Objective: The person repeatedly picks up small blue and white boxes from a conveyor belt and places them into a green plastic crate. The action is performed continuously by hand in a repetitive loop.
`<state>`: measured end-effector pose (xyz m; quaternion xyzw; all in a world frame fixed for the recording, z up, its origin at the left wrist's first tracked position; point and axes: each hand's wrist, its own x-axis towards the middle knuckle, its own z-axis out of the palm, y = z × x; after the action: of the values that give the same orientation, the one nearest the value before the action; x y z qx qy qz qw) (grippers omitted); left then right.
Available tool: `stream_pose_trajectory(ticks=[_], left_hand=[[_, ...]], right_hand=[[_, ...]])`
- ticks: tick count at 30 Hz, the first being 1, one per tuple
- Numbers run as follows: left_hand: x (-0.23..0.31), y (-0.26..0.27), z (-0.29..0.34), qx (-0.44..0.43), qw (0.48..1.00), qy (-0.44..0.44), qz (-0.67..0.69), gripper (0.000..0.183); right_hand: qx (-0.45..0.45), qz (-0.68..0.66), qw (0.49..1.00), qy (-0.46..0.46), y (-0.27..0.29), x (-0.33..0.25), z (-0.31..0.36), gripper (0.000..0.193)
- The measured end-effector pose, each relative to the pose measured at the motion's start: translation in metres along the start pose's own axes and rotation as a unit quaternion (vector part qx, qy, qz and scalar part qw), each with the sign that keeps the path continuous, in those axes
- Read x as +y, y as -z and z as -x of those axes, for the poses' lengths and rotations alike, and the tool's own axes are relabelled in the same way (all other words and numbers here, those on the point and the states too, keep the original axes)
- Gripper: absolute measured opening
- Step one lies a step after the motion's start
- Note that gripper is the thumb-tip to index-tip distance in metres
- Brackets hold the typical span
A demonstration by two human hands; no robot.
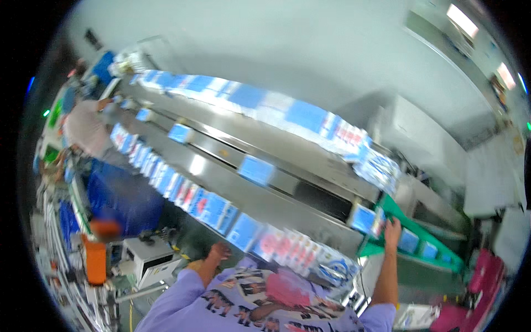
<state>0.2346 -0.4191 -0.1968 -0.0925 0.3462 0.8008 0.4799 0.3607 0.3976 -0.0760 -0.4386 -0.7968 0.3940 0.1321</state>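
Observation:
My right hand [392,231] reaches to the right end of the conveyor. Its fingers are curled against the side of a blue and white carton [363,219], beside the green chute [392,206]. Blur hides how far they wrap round it. My left hand [219,253] hangs near my body with loosely parted fingers and nothing visible in it. Close to it is the near row of blue and white cartons [243,231], which stand side by side along the conveyor's edge.
More cartons [255,169] lie spaced along the belt [318,197]. A far row of packs [247,97] lines the opposite side. Several blue packs [428,250] sit in the green chute. A co-worker [88,130] stands at far left, and an orange stool [95,260] is at lower left.

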Motion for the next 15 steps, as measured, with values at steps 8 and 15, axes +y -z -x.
stream_pose_trajectory(ticks=[8,15], left_hand=[[-0.007,-0.013,-0.003,0.103,0.895,0.102,-0.422,0.030],[0.000,-0.016,-0.034,0.074,0.565,-0.001,-0.821,0.023]], right_hand=[[0.043,0.152,0.982,-0.108,0.018,0.006,0.019,0.058],[0.156,0.197,0.923,0.291,0.047,0.153,-0.036,0.063]])
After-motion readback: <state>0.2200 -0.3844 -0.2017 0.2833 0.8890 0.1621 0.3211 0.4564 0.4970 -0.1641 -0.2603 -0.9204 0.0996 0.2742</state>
